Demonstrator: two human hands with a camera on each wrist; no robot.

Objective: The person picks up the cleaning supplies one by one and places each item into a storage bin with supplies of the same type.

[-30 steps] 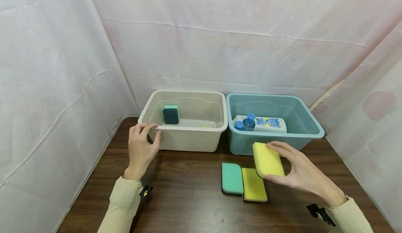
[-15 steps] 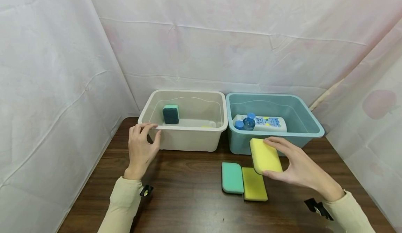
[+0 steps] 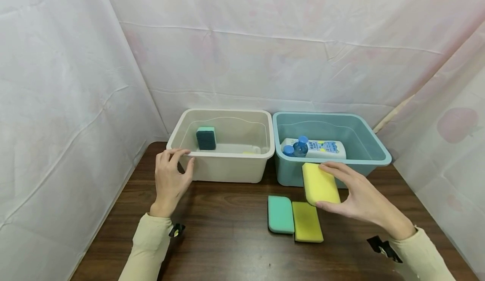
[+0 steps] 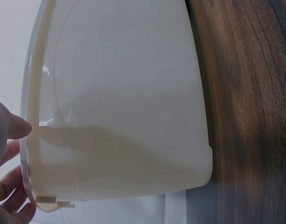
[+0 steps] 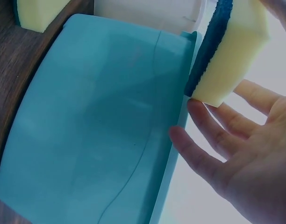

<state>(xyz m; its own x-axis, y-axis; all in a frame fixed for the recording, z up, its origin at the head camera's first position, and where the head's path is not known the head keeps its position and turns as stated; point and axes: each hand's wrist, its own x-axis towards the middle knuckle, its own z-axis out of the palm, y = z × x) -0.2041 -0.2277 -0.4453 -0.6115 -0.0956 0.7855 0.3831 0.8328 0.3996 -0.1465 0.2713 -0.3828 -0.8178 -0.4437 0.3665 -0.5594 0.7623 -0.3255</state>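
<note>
Yellow sponge [image 3: 321, 184] sits a touch further toward 12 o'clock than a second ago | right hand [image 3: 358, 194] has it pinched, thumb vs fingers | it's up off the table [image 3: 223, 234], near the front of the blue bin [image 3: 289, 173] | olive-yellow sponge [image 3: 307, 224] at its 7, mint sponge [image 3: 280, 214] at 8 | left hand [image 3: 170, 180] at 9, holding the beige bin [image 3: 227, 169] by its rim

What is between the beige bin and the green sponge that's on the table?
Nothing but bare table; the head view shows that stretch, from the foot of the beige bin to the green sponge.
</note>
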